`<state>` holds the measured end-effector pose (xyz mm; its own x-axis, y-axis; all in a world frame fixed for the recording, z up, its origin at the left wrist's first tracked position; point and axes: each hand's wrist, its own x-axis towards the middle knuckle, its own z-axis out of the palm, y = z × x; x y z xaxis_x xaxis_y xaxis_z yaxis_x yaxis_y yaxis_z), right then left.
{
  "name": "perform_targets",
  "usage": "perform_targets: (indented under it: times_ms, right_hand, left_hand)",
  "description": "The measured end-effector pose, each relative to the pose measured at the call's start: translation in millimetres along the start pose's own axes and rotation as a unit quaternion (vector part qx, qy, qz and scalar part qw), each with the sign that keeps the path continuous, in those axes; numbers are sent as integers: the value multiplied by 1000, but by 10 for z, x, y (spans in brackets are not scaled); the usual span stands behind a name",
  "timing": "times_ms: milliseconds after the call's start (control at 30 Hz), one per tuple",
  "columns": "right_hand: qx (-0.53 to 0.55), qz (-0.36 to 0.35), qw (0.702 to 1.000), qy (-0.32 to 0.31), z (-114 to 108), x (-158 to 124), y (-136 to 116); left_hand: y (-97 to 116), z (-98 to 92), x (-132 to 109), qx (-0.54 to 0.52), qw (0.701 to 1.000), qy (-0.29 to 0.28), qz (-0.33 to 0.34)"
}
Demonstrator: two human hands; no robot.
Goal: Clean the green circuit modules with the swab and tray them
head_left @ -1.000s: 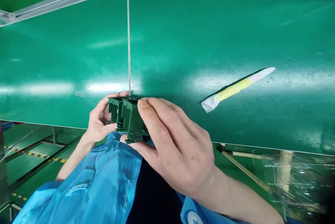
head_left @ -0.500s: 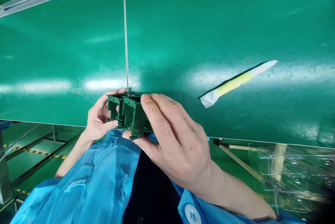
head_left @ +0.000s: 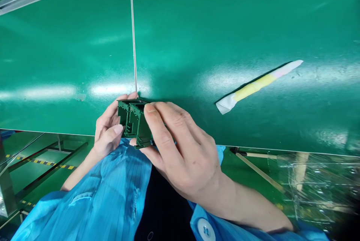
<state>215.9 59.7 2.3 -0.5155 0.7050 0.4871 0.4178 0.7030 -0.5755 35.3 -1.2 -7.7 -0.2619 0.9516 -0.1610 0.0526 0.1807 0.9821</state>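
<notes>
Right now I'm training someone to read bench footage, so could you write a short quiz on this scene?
1. True or false: the left hand and right hand both touch the dark green plastic assembly.

2. Where does the white-and-yellow strip lie?
A) On the floor
B) On the green table, to the right of the pale seam in the picture
C) Across the right forearm

3. Fill in the colour: the person's jacket is ____.

Key: 1 true; 2 B; 3 blue.
</notes>
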Motion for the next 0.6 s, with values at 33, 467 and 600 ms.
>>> perform_targets:
  times_ms: [33, 467, 600]
  right_hand:
    - [-2, -2, 1000, 1, 7, -6, -13]
    - [108, 52, 992, 43, 135, -178, 189]
    - [201, 111, 973, 21, 180, -261, 276]
  left_hand:
    - [8, 62, -4, 10, 999, 44, 2]
    - [5, -96, -78, 86, 994, -57, 44]
    - [26, -175, -36, 158, 976, -71, 136]
